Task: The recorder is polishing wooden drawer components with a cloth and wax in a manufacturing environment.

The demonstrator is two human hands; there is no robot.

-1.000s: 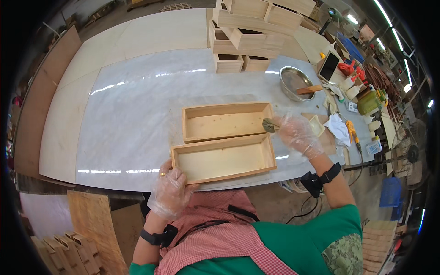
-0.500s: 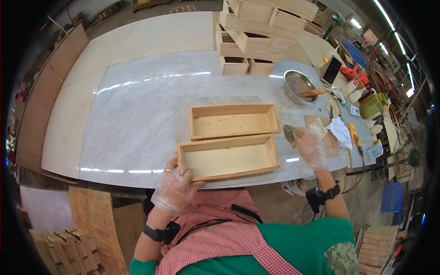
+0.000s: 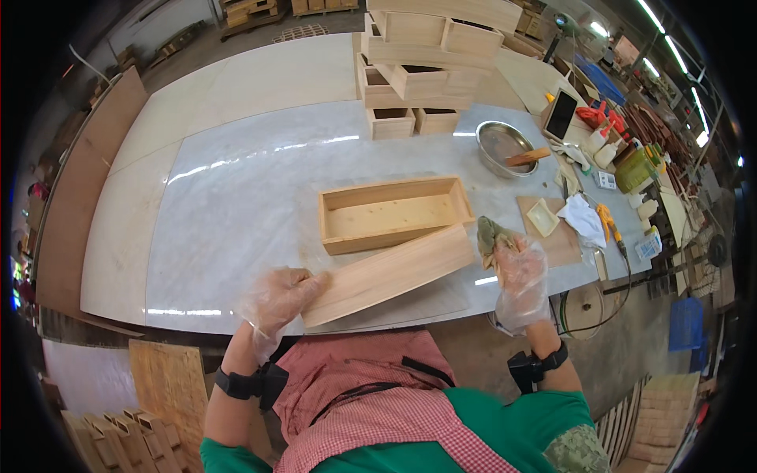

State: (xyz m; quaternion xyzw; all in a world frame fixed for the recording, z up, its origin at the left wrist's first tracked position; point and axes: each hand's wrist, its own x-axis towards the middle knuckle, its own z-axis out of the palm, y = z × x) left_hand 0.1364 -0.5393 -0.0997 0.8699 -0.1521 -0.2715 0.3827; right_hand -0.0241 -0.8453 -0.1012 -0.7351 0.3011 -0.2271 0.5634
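Note:
My left hand, in a clear plastic glove, is closed on the left end of a long shallow wooden box. The box is tipped up, so one pale long side faces me and its inside is hidden. Its right end comes close to my gloved right hand, which grips a crumpled olive-green rag. Just beyond lies a second wooden box of the same shape, open side up on the table.
Wooden boxes are stacked at the back. On the right stand a steel bowl with a wooden-handled tool, a small pale dish on a brown board, a white cloth, a phone and several bottles.
The near box was lying open side up; my left hand has tilted it so a long side shows. My right hand has drawn a little left and closer to it with the rag.

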